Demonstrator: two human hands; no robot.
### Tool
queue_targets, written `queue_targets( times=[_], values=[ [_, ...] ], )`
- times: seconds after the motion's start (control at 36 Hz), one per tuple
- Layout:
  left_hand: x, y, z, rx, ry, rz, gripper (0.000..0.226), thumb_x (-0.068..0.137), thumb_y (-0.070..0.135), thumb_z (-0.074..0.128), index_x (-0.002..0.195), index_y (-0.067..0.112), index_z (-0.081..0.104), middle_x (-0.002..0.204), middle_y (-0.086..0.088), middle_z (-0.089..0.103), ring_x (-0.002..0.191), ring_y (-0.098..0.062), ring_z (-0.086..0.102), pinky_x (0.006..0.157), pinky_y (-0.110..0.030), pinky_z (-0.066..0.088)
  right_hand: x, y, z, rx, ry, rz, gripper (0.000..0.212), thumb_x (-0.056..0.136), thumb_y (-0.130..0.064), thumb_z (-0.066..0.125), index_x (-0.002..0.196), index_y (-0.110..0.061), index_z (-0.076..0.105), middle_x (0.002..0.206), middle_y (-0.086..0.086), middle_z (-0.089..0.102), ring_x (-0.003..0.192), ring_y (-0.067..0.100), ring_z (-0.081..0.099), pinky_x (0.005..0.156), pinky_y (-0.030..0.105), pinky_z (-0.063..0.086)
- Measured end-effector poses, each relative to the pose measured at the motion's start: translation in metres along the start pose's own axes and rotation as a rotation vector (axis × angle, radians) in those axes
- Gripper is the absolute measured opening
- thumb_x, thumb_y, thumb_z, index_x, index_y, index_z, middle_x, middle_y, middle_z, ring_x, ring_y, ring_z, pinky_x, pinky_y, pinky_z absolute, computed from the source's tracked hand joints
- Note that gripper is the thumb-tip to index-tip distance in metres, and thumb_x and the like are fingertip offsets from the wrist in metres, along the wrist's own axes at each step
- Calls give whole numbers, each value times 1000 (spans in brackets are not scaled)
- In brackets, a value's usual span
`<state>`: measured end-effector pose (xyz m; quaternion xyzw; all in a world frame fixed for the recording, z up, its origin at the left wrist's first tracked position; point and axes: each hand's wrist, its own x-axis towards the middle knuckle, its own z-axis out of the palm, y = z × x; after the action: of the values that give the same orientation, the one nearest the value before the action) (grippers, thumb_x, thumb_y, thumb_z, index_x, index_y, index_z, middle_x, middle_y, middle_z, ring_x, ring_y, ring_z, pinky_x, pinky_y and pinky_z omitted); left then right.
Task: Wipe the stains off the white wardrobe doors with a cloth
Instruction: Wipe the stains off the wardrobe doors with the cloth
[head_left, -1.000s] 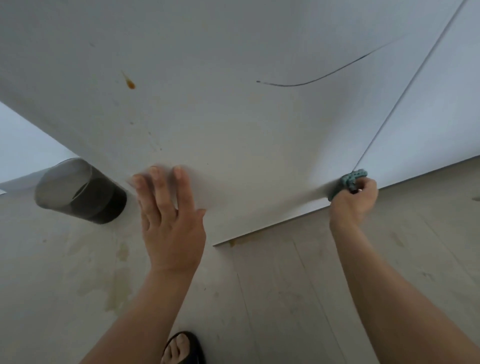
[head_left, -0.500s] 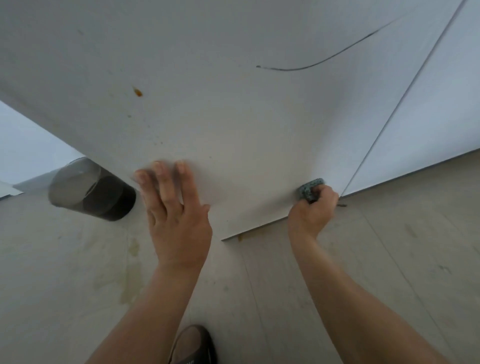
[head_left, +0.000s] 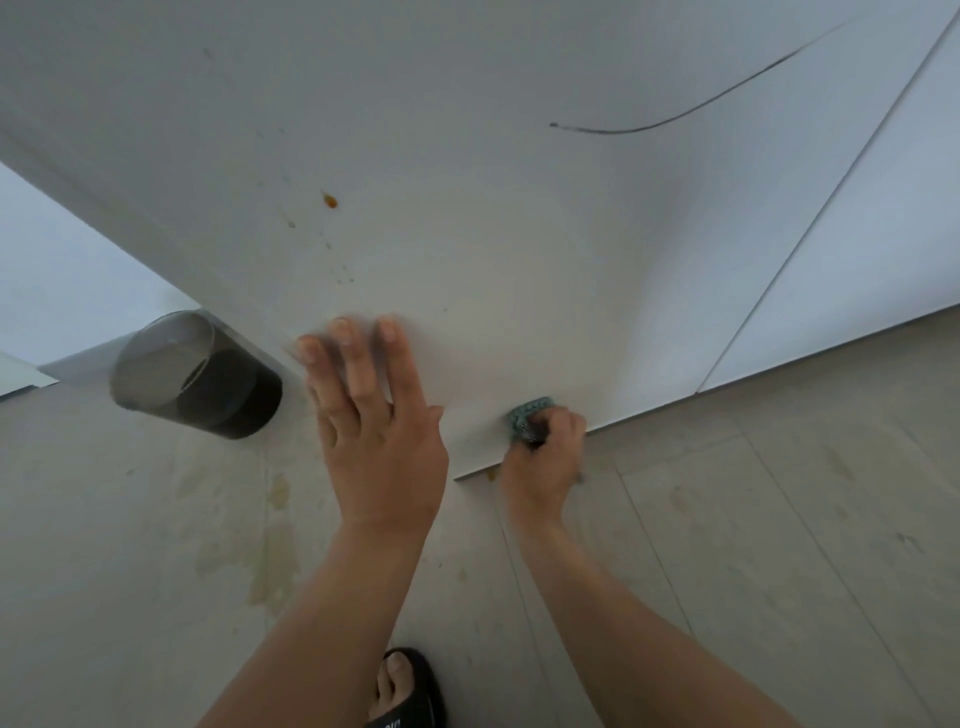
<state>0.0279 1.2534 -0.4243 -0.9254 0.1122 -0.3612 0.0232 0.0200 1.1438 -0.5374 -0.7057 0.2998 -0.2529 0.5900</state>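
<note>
Head view is showing the left hand (head_left: 382, 441) lying flat with straight fingers, pressing on the white door (head_left: 519, 260) near its lower edge. The right hand (head_left: 545, 462) is gripping a bunched teal cloth (head_left: 527, 415) and pushing it against the bottom edge of the same door, just beside the left hand. An orange stain (head_left: 330, 200) with faint specks below it is sitting well above both hands, and a dark curved line (head_left: 675, 111) is running higher up toward the second door (head_left: 857, 260); the cloth is touching neither. A small orange spot (head_left: 491, 474) is showing at the door's bottom corner, just beside the right hand. The wiping seems to be working along the low edge, with most of the marks not yet dealt with. Several things are looking risky from here. The cloth is balled so tightly that it may be smearing rather than lifting, and it could slip out under the door. A cup (head_left: 197, 374) holding dark liquid is standing on the floor (head_left: 779, 545) near the left hand's fingers; a sideways sweep could tip it. Yellowish patches (head_left: 270, 545) are marking the floor near the sandal (head_left: 410, 686), so footing may be slippery while leaning in.
</note>
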Motion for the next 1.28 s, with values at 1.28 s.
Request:
queue_targets(
  times=[1.28],
  values=[
    [-23, -18, 16, -84, 23, 134, 121, 84, 4, 82, 164, 11, -8, 167, -9, -30, 153, -41, -25, 129, -51, -1, 73, 65, -11, 48, 398, 476, 30, 76, 10, 48, 74, -20, 54, 81, 6, 58, 76, 20, 50, 74, 31, 43]
  ],
)
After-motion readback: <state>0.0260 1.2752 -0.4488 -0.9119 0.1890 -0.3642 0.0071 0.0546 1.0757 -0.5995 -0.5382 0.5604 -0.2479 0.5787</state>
